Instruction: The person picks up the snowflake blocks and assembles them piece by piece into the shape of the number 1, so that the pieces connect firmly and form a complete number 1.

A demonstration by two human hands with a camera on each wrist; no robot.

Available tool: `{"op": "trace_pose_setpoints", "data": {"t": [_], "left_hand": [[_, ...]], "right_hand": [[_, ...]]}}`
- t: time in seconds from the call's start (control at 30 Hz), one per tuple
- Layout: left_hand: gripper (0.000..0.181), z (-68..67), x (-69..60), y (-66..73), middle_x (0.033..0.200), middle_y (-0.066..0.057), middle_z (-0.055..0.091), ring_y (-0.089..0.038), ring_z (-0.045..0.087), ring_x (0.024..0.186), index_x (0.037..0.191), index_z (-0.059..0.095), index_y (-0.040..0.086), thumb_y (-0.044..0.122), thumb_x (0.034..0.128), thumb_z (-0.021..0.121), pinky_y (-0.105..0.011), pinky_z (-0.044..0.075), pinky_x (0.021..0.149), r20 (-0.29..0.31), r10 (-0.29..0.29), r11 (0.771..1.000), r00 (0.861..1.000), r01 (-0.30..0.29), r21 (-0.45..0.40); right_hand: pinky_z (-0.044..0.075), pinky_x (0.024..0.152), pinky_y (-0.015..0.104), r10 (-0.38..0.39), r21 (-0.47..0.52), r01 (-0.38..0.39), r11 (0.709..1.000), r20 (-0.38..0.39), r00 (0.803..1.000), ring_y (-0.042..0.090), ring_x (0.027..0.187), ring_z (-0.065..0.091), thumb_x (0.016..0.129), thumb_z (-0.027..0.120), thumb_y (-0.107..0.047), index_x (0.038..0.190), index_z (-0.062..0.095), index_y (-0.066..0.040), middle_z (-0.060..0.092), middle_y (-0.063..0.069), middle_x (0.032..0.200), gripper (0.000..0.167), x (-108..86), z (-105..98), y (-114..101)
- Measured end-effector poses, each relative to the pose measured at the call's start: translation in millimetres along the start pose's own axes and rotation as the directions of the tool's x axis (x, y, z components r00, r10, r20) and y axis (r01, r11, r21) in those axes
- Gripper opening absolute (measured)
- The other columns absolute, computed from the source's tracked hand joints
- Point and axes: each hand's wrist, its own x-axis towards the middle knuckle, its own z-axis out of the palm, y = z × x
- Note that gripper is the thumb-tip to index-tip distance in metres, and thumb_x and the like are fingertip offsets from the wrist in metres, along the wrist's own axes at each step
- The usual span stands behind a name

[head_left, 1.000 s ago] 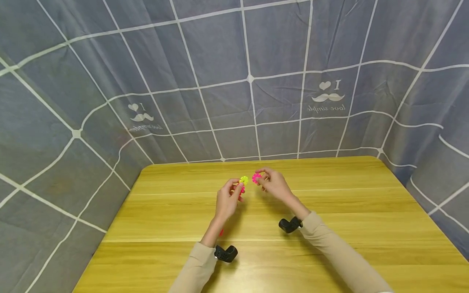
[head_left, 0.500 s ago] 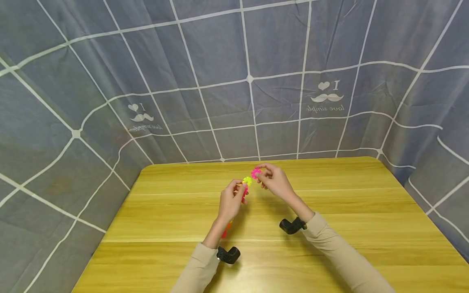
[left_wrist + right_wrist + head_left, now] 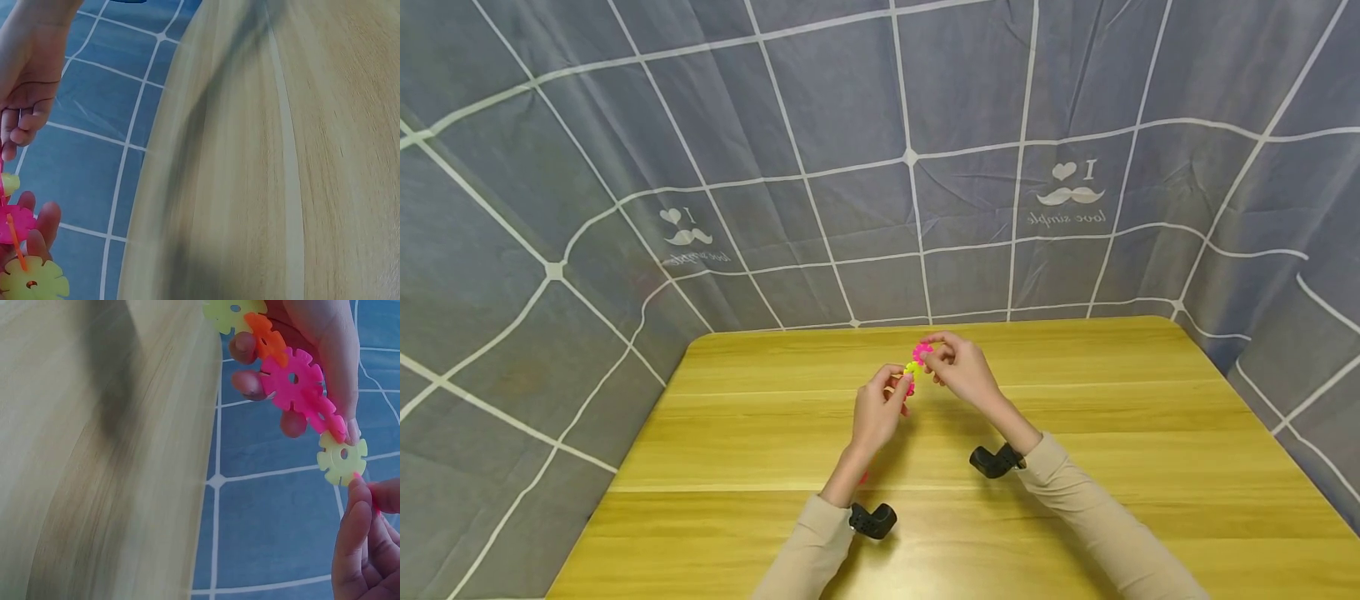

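Notched plastic snowflake discs are linked in a chain, which my left hand (image 3: 876, 412) holds by thumb and fingers. In the right wrist view it runs from a yellow disc (image 3: 225, 314) through an orange disc (image 3: 267, 339) and two pink discs (image 3: 292, 379) to a yellow end disc (image 3: 343, 459). My right hand (image 3: 964, 373) pinches a separate pink disc (image 3: 922, 352) between thumb and fingers. Its edge meets the yellow end disc's rim; whether the slots interlock I cannot tell. Fingers mostly cover this pink disc in the right wrist view.
Both hands are above a wooden table (image 3: 1037, 517), towards its far edge. Behind and beside it hangs a grey curtain (image 3: 857, 225) with white grid lines. Each wrist wears a black camera mount (image 3: 872, 522).
The gap between the chain's yellow end disc and the right hand's pink disc has closed. My left hand has shifted right, while my right hand has risen slightly away towards the far edge.
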Motion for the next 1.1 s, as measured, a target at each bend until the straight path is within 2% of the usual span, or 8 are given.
{"op": "trace_pose_setpoints", "data": {"t": [0.17,0.27,0.37,0.57,0.7,0.83,0.97,1.1], "left_hand": [[0.024,2.7,1.2,1.2,0.081,-0.019,0.066,-0.029,0.064,0.053,0.105,0.065,0.006,0.027,0.0984,0.055,-0.018,0.040,0.042,-0.012,0.027,0.998,1.000,-0.027,0.064],[0.021,5.0,1.1,1.4,0.080,-0.018,0.066,-0.028,0.062,0.052,0.102,0.064,0.006,0.024,0.0988,0.054,-0.019,0.041,0.042,-0.024,0.059,0.994,0.998,-0.057,0.091],[0.018,8.0,-0.2,1.8,0.077,-0.014,0.065,-0.022,0.060,0.050,0.097,0.063,0.007,0.022,0.0984,0.054,-0.019,0.041,0.042,-0.054,0.095,0.990,0.994,-0.088,0.112],[0.014,14.9,-1.8,2.8,0.075,-0.004,0.064,-0.002,0.050,0.045,0.091,0.063,0.009,0.020,0.0968,0.057,-0.018,0.039,0.041,-0.134,0.124,0.987,0.983,-0.108,0.121],[0.014,17.9,-2.0,4.3,0.075,-0.005,0.065,-0.001,0.050,0.045,0.090,0.063,0.009,0.020,0.0964,0.058,-0.018,0.038,0.040,-0.168,0.127,0.988,0.977,-0.111,0.105],[0.015,19.1,-1.7,5.3,0.076,-0.006,0.065,-0.001,0.051,0.044,0.090,0.064,0.009,0.022,0.0962,0.058,-0.017,0.037,0.039,-0.183,0.126,0.989,0.975,-0.109,0.100],[0.016,19.4,-1.7,5.4,0.076,-0.006,0.066,-0.002,0.052,0.044,0.090,0.064,0.009,0.022,0.0958,0.058,-0.017,0.037,0.039,-0.181,0.127,0.989,0.975,-0.110,0.097],[0.016,19.4,-1.4,4.9,0.076,-0.007,0.066,-0.011,0.056,0.045,0.092,0.065,0.008,0.022,0.0959,0.058,-0.017,0.038,0.040,-0.158,0.103,0.992,0.982,-0.090,0.088]], "right_hand": [[0.046,0.048,0.021,0.005,-0.003,-0.005,1.000,-0.010,1.000,0.014,0.052,0.057,0.090,0.061,-0.006,0.114,0.063,0.001,0.067,0.016,0.072,0.025,0.5,0,-2],[0.045,0.047,0.021,0.003,0.005,-0.003,1.000,-0.022,1.000,0.012,0.051,0.056,0.090,0.060,-0.004,0.111,0.064,0.002,0.067,0.020,0.072,0.022,0.8,0,-3],[0.046,0.046,0.021,0.000,0.004,0.001,1.000,-0.040,0.999,0.010,0.048,0.055,0.088,0.059,-0.003,0.108,0.066,0.001,0.066,0.019,0.069,0.022,1.0,1,-5],[0.045,0.045,0.021,-0.001,0.024,0.003,1.000,-0.074,0.997,0.010,0.047,0.055,0.087,0.059,-0.001,0.105,0.067,0.002,0.065,0.017,0.064,0.021,0.2,4,-8],[0.046,0.046,0.021,0.010,0.068,-0.005,0.998,-0.074,0.997,0.018,0.048,0.058,0.086,0.056,0.001,0.106,0.065,0.006,0.064,0.022,0.066,0.022,-0.8,6,-9],[0.045,0.045,0.020,0.020,0.077,-0.014,0.997,-0.084,0.996,0.014,0.047,0.056,0.087,0.056,0.001,0.107,0.065,0.006,0.064,0.025,0.067,0.023,-1.3,7,-10],[0.046,0.046,0.020,0.019,0.091,-0.011,0.996,-0.086,0.996,0.013,0.047,0.055,0.088,0.058,0.000,0.107,0.065,0.005,0.064,0.025,0.067,0.021,-1.6,7,-8],[0.050,0.049,0.023,0.045,0.116,-0.037,0.993,-0.063,0.997,0.024,0.052,0.061,0.088,0.056,0.001,0.109,0.065,0.005,0.064,0.022,0.068,0.023,-1.4,6,-4]]}}
